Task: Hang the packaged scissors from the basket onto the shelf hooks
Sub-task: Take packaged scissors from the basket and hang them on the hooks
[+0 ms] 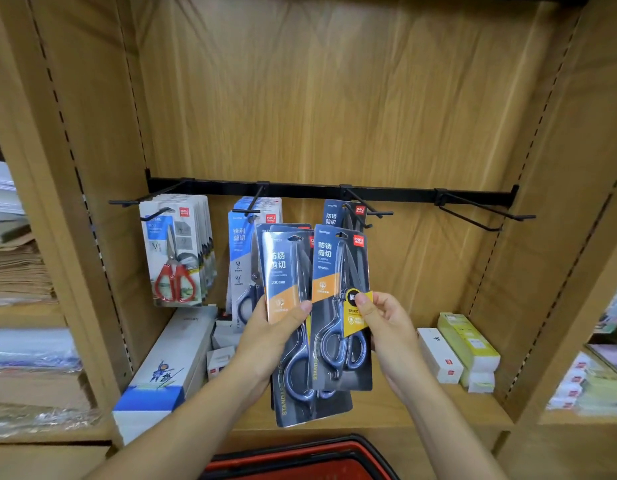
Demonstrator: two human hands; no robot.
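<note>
Two hands share the load, and that is where trouble could start: the left hand (275, 337) clamps a fanned stack of dark packaged scissors (293, 306), thumb across the front card, while the right hand (383, 327) pinches a single pack (341, 306) from the front of that fan by its right edge at the yellow label. Nearest of all, the red basket (300, 459) shows only its rim at the bottom of the view, below the hands; whether more packs lie in it I cannot tell. As I judge it, the loose fan could slide or spill when the front pack is drawn away, since only a thumb and fingers hold several slick cards. Each pack is a tall, dark card with an orange band, blue-grey scissor handles low down and a small hang hole at the top; that hole is narrow, so missing the hook tip is easy. Behind the hands, boxes (459, 351) sit on the shelf board (421, 407) toward its right side, and a dropped pack could knock them. Farthest back, the black rail (300, 190) carries four hooks: the third hook (365, 206) already holds a matching dark pack, and the rightmost hook (487, 211) hangs bare. Choosing the wrong hook would mix sizes, as I read it.
</note>
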